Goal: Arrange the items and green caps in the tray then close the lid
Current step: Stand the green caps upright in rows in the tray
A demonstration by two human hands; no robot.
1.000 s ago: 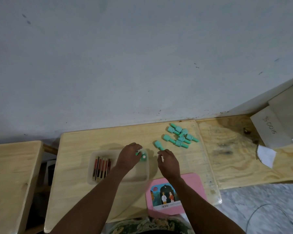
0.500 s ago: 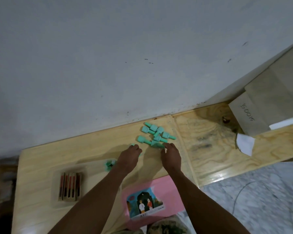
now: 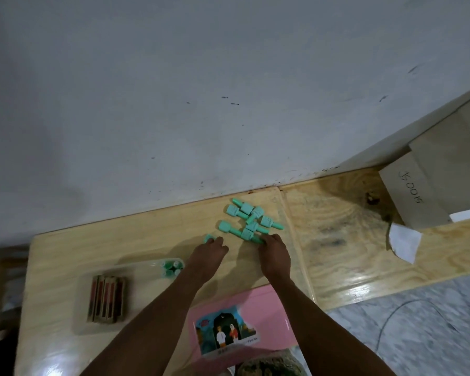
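Observation:
A clear tray (image 3: 87, 283) lies on the wooden table, holding several red-brown sticks (image 3: 106, 298) at its left and a few green caps (image 3: 171, 267) in its far right corner. A heap of green caps (image 3: 248, 219) lies near the wall. My left hand (image 3: 205, 253) rests on the table with its fingertips on a single green cap (image 3: 208, 238). My right hand (image 3: 274, 253) has its fingers closed on a green cap (image 3: 255, 239) at the near edge of the heap. The pink lid (image 3: 255, 302) with a picture label lies close to me.
A second wooden surface (image 3: 337, 253) adjoins on the right, with a cardboard box (image 3: 415, 196) and a white paper scrap (image 3: 404, 241) at its far end. The grey wall runs behind the table. A marbled floor with a thin cable (image 3: 391, 318) lies at lower right.
My left hand left the tray, where green caps now stand, and moved up to a lone cap. My right hand reached forward to the heap. The view shifted to the right.

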